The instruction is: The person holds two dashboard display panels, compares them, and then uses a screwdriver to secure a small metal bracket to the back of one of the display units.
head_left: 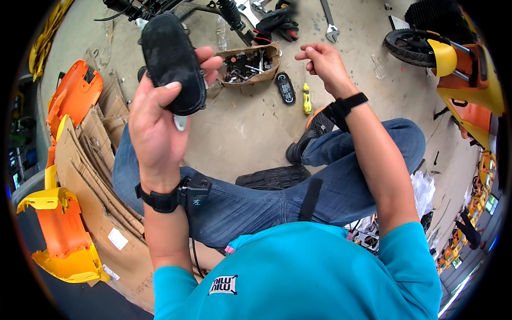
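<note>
My left hand [152,120] grips a black oblong plastic cover [173,58] with bolt tabs round its rim, raised at the upper left; a small pale piece shows beneath it. My right hand [320,64] is raised, fingers loosely bent and apart, with nothing visible in it. It hangs above a yellow-handled screwdriver [306,97] on the concrete floor. Left of that lie a black oval display panel [285,88] and a torn cardboard box [248,76] of mixed small hardware.
Black frame parts [234,21], wrenches [330,24] and dark gloves [282,26] lie ahead. A yellow-orange scooter [469,85] stands right. Cardboard sheets [96,202] and orange-yellow shells [61,218] are at left. A black ridged footboard [272,177] lies between my legs.
</note>
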`<state>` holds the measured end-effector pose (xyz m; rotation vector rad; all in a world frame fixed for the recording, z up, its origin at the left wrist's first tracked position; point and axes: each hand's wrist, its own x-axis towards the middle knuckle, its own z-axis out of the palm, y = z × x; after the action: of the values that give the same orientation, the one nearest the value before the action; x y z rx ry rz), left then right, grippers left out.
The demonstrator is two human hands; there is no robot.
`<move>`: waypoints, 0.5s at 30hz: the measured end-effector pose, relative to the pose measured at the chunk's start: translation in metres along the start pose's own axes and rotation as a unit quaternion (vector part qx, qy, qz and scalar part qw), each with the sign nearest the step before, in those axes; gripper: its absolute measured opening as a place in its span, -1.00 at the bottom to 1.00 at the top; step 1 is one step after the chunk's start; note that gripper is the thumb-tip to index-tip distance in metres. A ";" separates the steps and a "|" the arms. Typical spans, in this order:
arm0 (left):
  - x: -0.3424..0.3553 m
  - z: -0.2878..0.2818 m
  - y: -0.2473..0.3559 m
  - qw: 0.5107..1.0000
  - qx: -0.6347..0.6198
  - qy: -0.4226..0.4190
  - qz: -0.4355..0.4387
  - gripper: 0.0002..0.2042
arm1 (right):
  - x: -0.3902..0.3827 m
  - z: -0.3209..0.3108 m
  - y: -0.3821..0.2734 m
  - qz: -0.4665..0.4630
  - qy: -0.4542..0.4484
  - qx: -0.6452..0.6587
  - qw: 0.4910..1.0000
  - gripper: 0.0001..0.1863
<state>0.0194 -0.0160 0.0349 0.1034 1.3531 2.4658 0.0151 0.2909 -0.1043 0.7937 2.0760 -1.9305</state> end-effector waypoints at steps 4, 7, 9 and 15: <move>0.001 -0.006 0.008 0.999 -0.038 0.011 0.007 -0.48 | 0.058 -0.010 0.045 0.020 0.070 -0.118 0.990 -0.71; 0.003 -0.012 0.007 0.998 -0.060 0.031 -0.010 -0.47 | 0.095 -0.009 0.068 -0.089 0.107 -0.291 0.947 -0.76; 0.004 -0.014 0.004 0.998 -0.050 0.045 -0.020 -0.47 | 0.111 0.003 0.068 -0.167 0.125 -0.401 0.892 -0.77; 0.009 -0.013 -0.002 0.990 -0.032 0.127 -0.058 -0.44 | 0.157 0.059 0.060 -0.248 0.054 -0.511 0.821 -0.79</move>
<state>0.0088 -0.0227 0.0257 -0.3065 1.3342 2.4844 -0.0982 0.2731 -0.2401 0.0973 3.0492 -0.5827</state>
